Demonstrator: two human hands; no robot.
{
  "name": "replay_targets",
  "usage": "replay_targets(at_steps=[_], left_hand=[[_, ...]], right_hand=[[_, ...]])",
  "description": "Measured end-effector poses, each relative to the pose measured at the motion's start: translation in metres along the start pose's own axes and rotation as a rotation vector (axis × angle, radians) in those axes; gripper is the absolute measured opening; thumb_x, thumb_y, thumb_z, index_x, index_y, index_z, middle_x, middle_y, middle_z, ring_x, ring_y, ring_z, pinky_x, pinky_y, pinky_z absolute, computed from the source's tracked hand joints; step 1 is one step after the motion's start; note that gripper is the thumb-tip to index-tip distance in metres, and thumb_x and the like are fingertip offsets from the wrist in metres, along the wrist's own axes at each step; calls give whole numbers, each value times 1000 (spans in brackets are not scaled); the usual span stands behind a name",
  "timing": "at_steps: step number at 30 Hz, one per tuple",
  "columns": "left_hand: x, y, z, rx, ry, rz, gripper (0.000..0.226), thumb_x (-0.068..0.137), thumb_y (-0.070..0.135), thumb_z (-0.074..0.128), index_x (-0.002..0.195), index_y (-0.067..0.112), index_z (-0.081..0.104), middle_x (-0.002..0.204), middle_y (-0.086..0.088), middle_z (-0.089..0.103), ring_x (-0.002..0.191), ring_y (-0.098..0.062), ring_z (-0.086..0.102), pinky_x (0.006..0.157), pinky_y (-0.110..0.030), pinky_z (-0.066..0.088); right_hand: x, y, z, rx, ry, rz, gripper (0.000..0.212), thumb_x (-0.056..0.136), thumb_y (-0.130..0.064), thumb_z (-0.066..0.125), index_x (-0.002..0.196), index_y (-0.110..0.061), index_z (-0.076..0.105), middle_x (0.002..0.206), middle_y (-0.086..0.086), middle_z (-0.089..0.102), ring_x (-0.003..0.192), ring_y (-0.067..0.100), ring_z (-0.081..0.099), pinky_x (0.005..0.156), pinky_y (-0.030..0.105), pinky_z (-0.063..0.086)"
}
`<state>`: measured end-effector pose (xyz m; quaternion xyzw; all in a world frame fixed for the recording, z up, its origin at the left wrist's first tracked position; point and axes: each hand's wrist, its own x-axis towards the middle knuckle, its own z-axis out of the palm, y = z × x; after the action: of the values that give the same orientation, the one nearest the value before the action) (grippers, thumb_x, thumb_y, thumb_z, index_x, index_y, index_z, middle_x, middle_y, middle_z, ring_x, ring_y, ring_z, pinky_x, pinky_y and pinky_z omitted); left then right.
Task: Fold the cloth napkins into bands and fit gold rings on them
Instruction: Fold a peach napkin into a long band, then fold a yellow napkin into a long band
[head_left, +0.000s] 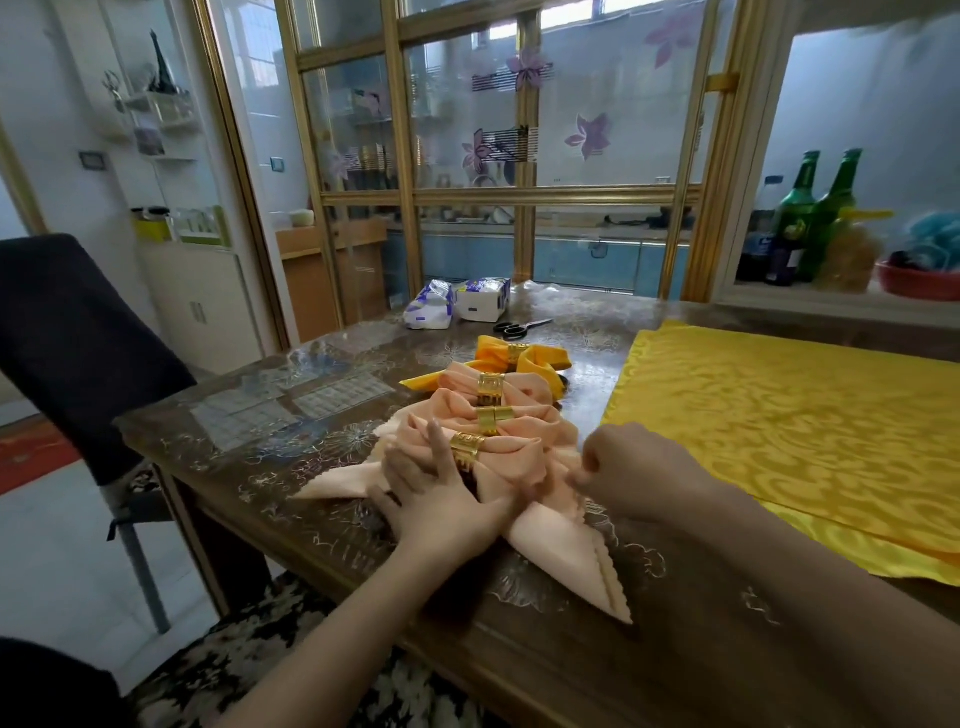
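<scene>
Several folded napkins lie in a row on the dark table (519, 670), each cinched by a gold ring. The nearest peach napkin (561, 551) carries a gold ring (466, 449). My left hand (441, 499) lies on this napkin's left side, fingers spread and mostly straight beside the ring. My right hand (631, 475) has curled fingers that pinch the napkin's right edge. Behind it sit two more peach napkins with rings (491, 387) and an orange napkin (540, 358) with its ring. A flat yellow cloth (810, 431) is spread out to the right.
Black-handled scissors (519, 326) and two tissue packs (457, 304) lie at the table's far end. A dark chair (78, 353) stands at the left. Green bottles (810, 218) and a red bowl (914, 280) sit on a ledge at the back right.
</scene>
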<state>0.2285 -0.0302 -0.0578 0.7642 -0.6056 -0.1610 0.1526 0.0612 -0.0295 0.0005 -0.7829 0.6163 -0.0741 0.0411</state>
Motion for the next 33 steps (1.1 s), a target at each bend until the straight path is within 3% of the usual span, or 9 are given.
replay_targets(at_steps=[4,9,13,17,20,22,24,28,33], left_hand=[[9,2,-8,1,-64,8,125,66,83,47,139,24,-36,148,-24,-31,139,-33,-28,110,-50,-16],[19,0,-17,12,-90,30,125,66,83,47,138,25,-37,150,-20,-30,140,-31,-26,112,-50,-12],[-2,18,-29,35,-25,-4,123,74,71,55,140,18,-34,146,-17,-38,138,-34,-29,113,-56,-10],[-46,71,-23,132,275,413,78,90,50,50,150,23,7,158,-8,-8,145,-24,-8,116,-42,2],[-80,134,9,87,137,768,63,89,50,51,144,27,30,155,1,21,143,-14,14,114,-31,15],[-89,171,36,120,-25,885,67,87,54,51,145,29,28,156,4,20,144,-12,10,117,-33,11],[-95,217,74,119,-188,925,76,84,59,53,148,29,23,157,4,14,145,-13,5,119,-39,6],[-81,259,118,135,-327,879,71,88,56,49,147,25,25,156,1,19,145,-18,12,118,-41,9],[-62,294,120,89,-73,857,37,93,11,47,129,16,54,129,-12,56,120,-28,50,92,-32,39]], right_hand=[[-13,57,2,32,51,67,27,92,-32,53,86,-9,66,87,5,65,81,21,59,60,30,40],[-45,116,-2,112,57,57,14,92,-28,58,79,-23,61,77,-10,58,72,4,54,63,19,41],[-78,169,-19,214,100,51,14,88,-18,63,91,-30,57,92,-9,62,85,5,58,69,13,42],[-110,227,-38,236,-56,141,39,83,-26,69,114,-35,47,117,-13,52,115,9,50,92,19,39],[-140,262,-53,252,-216,266,101,43,-83,65,130,-40,35,134,-16,37,123,3,35,103,24,31],[-153,274,-57,181,-305,338,132,22,-95,52,139,-39,27,142,-13,30,131,7,30,106,25,27],[-173,296,-54,197,-286,425,113,42,-86,61,138,-35,31,145,-9,31,135,13,30,106,25,26],[-168,315,-24,162,181,349,19,90,-26,61,108,-22,61,122,4,59,116,22,52,91,28,37],[-162,329,-29,181,463,370,14,91,-17,57,103,-15,64,106,10,66,100,31,58,74,37,43]])
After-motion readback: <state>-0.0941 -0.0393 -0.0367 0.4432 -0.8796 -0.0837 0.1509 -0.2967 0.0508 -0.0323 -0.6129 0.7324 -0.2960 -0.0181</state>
